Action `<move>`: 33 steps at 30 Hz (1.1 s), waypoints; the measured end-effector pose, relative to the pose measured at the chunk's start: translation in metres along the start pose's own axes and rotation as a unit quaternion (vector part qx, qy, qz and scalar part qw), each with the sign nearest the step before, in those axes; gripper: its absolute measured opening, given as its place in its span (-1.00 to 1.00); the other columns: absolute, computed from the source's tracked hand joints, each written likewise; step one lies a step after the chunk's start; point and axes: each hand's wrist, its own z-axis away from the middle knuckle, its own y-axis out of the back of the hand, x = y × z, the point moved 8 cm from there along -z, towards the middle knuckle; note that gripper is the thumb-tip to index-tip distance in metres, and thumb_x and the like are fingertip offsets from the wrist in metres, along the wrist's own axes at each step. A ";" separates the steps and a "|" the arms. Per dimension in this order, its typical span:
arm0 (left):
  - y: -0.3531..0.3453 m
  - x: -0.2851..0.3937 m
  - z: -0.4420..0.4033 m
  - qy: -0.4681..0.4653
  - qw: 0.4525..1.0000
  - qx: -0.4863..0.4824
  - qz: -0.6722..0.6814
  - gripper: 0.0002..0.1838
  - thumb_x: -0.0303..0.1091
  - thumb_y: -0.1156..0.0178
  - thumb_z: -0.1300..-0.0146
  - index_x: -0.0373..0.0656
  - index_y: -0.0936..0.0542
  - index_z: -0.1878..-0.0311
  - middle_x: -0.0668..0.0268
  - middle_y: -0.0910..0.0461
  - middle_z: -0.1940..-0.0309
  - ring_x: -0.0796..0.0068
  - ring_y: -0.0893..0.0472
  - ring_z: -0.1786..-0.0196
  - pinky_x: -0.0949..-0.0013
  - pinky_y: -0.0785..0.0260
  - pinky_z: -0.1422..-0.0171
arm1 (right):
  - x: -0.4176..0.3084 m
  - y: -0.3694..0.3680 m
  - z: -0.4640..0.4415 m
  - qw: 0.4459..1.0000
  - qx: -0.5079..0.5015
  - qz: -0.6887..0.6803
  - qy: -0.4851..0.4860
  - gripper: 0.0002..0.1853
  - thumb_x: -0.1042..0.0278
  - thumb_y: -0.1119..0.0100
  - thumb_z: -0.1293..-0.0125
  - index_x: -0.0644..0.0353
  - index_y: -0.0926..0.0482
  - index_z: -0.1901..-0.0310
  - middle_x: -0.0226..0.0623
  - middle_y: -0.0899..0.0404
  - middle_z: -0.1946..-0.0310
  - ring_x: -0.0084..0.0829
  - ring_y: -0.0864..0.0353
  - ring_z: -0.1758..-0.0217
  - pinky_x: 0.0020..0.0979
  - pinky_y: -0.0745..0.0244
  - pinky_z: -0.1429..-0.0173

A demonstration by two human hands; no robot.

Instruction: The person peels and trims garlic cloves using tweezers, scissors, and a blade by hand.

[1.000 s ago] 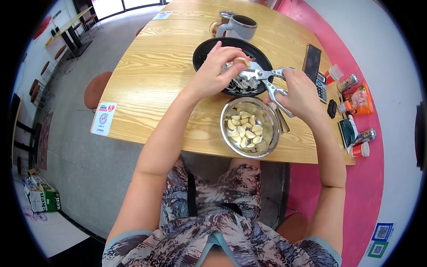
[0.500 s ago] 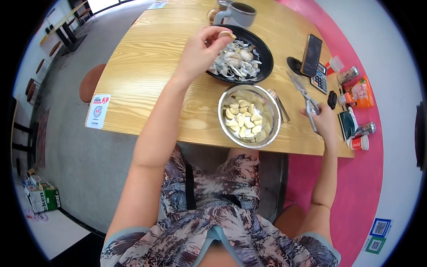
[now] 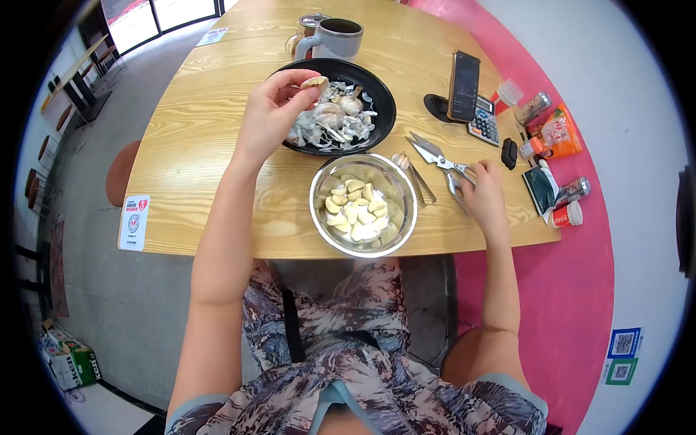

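My left hand point(image 3: 270, 116) pinches a garlic clove point(image 3: 316, 83) between thumb and fingers, over the left side of a black pan point(image 3: 385, 109). Whole garlic bulbs point(image 3: 330, 116) and papery skins lie in that pan. My right hand point(image 3: 486, 197) has its fingers at the handles of metal scissors point(image 3: 435, 155), whose blades point up and left, low over the table. Between my hands a steel bowl point(image 3: 314, 206) holds several peeled cloves point(image 3: 355, 210). Tweezers point(image 3: 422, 184) and an unpeeled piece of garlic point(image 3: 400, 161) lie just right of the bowl.
A grey mug point(image 3: 338, 42) and a glass jar point(image 3: 293, 45) stand behind the pan. To the right are a phone point(image 3: 465, 87) on a stand, a calculator point(image 3: 483, 125), a black case point(image 3: 510, 153), an orange packet point(image 3: 560, 133) and a red cup point(image 3: 568, 214) near the pink edge.
The scissors have come down toward the table, with my right hand lower at their handles. My left hand still holds the clove by the pan. The whole view has shifted.
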 end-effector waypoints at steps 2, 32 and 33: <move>0.000 0.000 0.004 -0.001 1.000 0.000 -0.001 -0.77 -0.42 -0.24 -0.29 -0.29 -0.62 0.02 0.32 -0.67 0.27 0.64 -0.62 0.23 0.54 -0.49 0.09 | -0.029 0.002 -0.008 0.997 -0.047 -0.067 -0.007 -0.69 0.33 -0.34 -0.14 0.40 -0.56 0.20 0.06 -0.53 0.19 -0.02 -0.51 0.05 -0.18 -0.42 -0.06; -0.021 0.026 0.012 -0.129 0.979 -0.045 -0.149 -0.76 -0.58 -0.24 -0.22 -0.26 -0.63 0.03 0.28 -0.66 0.20 0.53 -0.69 0.15 0.47 -0.53 0.09 | -0.186 0.023 -0.097 0.812 0.080 -0.559 0.145 -0.83 0.61 -0.28 -0.21 0.30 -0.66 0.14 -0.30 -0.72 0.25 -0.54 -0.67 0.21 -0.50 -0.55 0.06; -0.021 0.025 0.012 -0.128 0.980 -0.045 -0.148 -0.76 -0.58 -0.24 -0.22 -0.26 -0.63 0.03 0.28 -0.66 0.20 0.53 -0.69 0.15 0.47 -0.53 0.09 | -0.187 0.023 -0.097 0.820 0.082 -0.547 0.147 -0.83 0.61 -0.28 -0.21 0.30 -0.66 0.15 -0.30 -0.72 0.26 -0.55 -0.68 0.22 -0.51 -0.55 0.06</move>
